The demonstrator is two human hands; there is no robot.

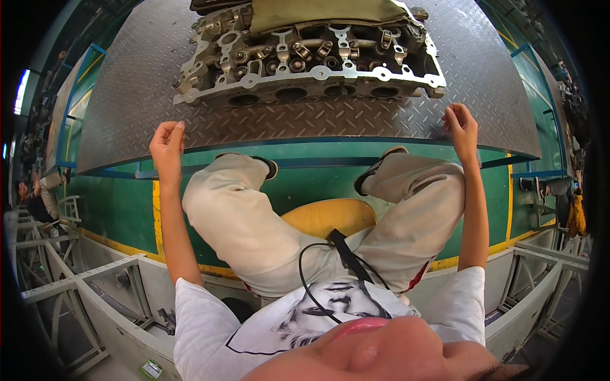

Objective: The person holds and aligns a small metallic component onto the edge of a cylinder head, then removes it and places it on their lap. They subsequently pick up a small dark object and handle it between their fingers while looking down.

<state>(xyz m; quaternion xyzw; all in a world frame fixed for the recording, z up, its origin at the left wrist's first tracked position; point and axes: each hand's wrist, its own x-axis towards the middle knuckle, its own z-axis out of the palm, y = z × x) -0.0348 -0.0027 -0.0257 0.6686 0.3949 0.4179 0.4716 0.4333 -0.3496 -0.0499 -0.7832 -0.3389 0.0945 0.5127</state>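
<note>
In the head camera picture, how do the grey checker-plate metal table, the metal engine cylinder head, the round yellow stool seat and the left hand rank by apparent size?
1. Grey checker-plate metal table
2. Metal engine cylinder head
3. Round yellow stool seat, though the legs hide part of it
4. Left hand

The fisheye view distorts sizes, so this ranks looks only.

A small green and white rectangular label sits low left on the grey frame.

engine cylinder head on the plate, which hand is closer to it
Right. The right hand rests on the metal plate just below the cylinder head's right end; the left hand sits at the plate's near edge, lower and apart from its left end.
</note>
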